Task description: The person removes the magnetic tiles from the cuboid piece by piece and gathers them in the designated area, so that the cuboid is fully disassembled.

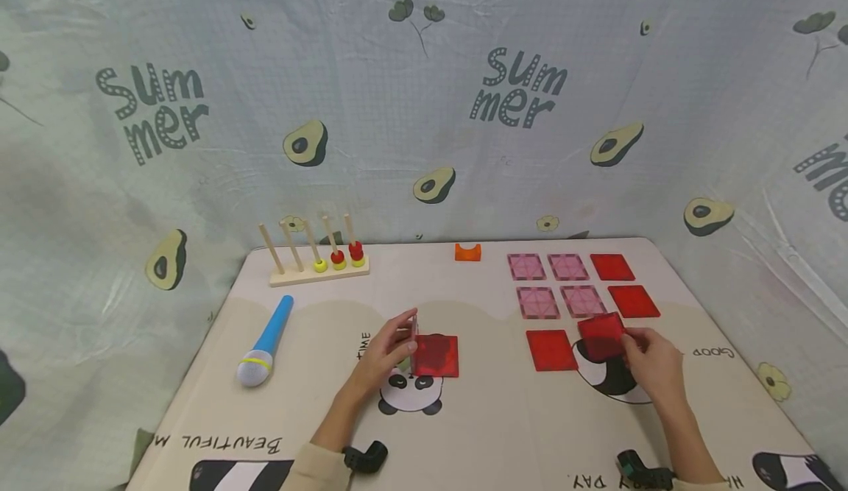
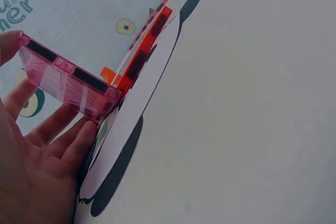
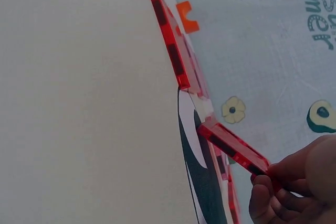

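Observation:
In the head view my left hand (image 1: 384,350) holds a clear pink magnetic tile (image 2: 71,77) on edge, with the thumb at its upper corner and the fingers behind it. The tile's lower edge meets the left side of a red magnetic tile (image 1: 439,357) that lies flat on the table. On the right, my right hand (image 1: 654,364) pinches another red magnetic tile (image 3: 236,148) by one edge between thumb and fingers. That tile is tilted, its near-hand edge raised off the table. Just left of it a red tile (image 1: 552,350) lies flat.
Several pink tiles (image 1: 538,302) and two red tiles (image 1: 633,301) lie in rows at the back right. An orange notched block (image 1: 467,253) sits at the back edge. A wooden peg stand with beads (image 1: 321,276) and a blue toy microphone (image 1: 268,340) are on the left.

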`<state>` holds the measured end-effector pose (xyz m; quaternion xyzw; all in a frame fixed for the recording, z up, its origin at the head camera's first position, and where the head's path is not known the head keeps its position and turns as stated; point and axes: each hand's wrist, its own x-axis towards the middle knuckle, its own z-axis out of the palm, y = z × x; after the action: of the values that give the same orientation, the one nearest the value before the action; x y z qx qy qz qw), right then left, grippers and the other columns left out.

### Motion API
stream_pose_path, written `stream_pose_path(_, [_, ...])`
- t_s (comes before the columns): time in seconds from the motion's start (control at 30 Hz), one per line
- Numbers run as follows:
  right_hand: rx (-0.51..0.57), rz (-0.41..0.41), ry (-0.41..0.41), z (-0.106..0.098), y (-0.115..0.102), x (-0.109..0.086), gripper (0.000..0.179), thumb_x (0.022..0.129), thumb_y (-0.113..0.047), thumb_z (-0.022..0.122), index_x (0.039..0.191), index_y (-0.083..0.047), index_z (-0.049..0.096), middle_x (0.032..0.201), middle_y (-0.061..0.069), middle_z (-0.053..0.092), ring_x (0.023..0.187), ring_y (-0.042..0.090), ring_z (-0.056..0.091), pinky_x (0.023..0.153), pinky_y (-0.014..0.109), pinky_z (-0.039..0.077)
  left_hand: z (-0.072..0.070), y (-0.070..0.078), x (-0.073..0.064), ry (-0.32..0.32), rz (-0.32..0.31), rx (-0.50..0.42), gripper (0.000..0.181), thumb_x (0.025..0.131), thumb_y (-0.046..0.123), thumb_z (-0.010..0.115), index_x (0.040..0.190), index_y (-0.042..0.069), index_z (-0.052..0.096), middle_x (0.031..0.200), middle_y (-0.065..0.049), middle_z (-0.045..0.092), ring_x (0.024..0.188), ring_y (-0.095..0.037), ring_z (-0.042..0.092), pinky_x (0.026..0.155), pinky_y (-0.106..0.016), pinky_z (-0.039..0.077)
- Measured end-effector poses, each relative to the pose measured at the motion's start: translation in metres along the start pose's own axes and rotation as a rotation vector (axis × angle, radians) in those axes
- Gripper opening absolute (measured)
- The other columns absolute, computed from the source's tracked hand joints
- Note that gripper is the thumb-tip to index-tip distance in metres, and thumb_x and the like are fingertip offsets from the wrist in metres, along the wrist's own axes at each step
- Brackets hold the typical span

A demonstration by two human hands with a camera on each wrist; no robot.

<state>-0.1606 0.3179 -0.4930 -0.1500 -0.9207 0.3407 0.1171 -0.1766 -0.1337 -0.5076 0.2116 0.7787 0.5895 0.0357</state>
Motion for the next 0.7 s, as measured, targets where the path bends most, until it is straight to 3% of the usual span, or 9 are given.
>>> stream_pose_path(0.1, [-0.013, 0.007, -0.023, 0.001, 0.003, 0.000, 0.035, 0.100, -0.013, 0.056, 0.124, 0.012, 0.059, 0.097, 0.029, 0.067, 0.071, 0.024, 0.062, 0.054, 0.015, 0.047, -0.002, 0.013, -0.002, -0.008, 0.005, 0.004, 0.058, 0.099, 0.009, 0.051, 0.153, -0.002, 0.034, 0.147, -0.033, 0.044, 0.131, -0.047, 0.052, 0.102, -0.013, 0.044])
stream_pose_path(0.27, [-0.049, 0.020, -0.069, 0.003, 0.009, 0.000, 0.038, 0.100, -0.016, 0.057, 0.124, 0.013, 0.057, 0.101, 0.032, 0.066, 0.078, 0.030, 0.063, 0.057, 0.022, 0.050, -0.002, 0.017, -0.003, -0.003, 0.005, 0.006, 0.058, 0.098, 0.010, 0.052, 0.153, -0.002, 0.034, 0.147, -0.033, 0.044, 0.131, -0.047, 0.052, 0.101, -0.012, 0.043])
stream_pose_path(0.4, [-0.080, 0.002, -0.093, 0.005, 0.012, -0.001, 0.045, 0.098, -0.020, 0.062, 0.125, 0.015, 0.056, 0.106, 0.035, 0.064, 0.087, 0.038, 0.063, 0.063, 0.030, 0.057, -0.002, 0.016, -0.002, -0.006, -0.011, 0.008, 0.059, 0.099, 0.012, 0.052, 0.154, -0.001, 0.033, 0.148, -0.032, 0.044, 0.132, -0.045, 0.052, 0.106, -0.022, 0.048])
stream_pose_path(0.57, [-0.094, -0.039, -0.092, 0.006, 0.016, 0.001, 0.046, 0.095, -0.018, 0.067, 0.121, 0.017, 0.056, 0.102, 0.035, 0.064, 0.086, 0.040, 0.060, 0.064, 0.037, 0.060, 0.002, -0.009, 0.002, 0.014, -0.006, 0.005, 0.060, 0.099, 0.011, 0.052, 0.155, 0.003, 0.032, 0.150, -0.031, 0.043, 0.133, -0.046, 0.051, 0.109, -0.053, 0.047])
stream_pose_path(0.7, [-0.119, -0.067, -0.100, 0.007, 0.017, 0.002, 0.043, 0.094, -0.016, 0.067, 0.117, 0.019, 0.057, 0.095, 0.032, 0.064, 0.080, 0.035, 0.057, 0.059, 0.029, 0.053, 0.003, -0.027, 0.004, 0.027, -0.002, 0.004, 0.060, 0.099, 0.015, 0.053, 0.156, 0.011, 0.034, 0.150, -0.026, 0.045, 0.133, -0.042, 0.052, 0.109, -0.056, 0.047])
